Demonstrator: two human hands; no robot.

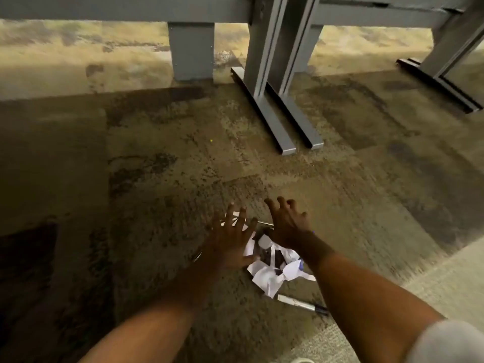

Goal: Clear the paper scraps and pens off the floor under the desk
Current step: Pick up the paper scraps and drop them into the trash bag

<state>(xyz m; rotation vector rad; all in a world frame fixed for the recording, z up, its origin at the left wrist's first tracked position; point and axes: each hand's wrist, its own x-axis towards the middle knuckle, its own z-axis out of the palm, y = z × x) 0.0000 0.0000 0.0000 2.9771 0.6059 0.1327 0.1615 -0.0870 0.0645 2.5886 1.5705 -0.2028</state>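
Observation:
A heap of white paper scraps [272,268] lies on the carpet near the bottom middle. My left hand [230,239] hovers over its left edge with fingers spread and holds nothing. To the right of it, my right hand [286,222] is over the far side of the heap, fingers curled and apart, empty. A silver pen [264,222] lies between the two hands, partly hidden. Nearer to me, beside my right forearm, lies a marker [301,304] with a dark cap. The tip of another pen [197,256] shows under my left wrist.
Grey metal desk legs [272,74] with long flat feet [285,129] stand on the mottled brown carpet ahead. Another leg's foot [442,85] is at the far right. A grey desk beam [125,7] runs overhead. A tiny yellow speck [211,140] lies on the carpet.

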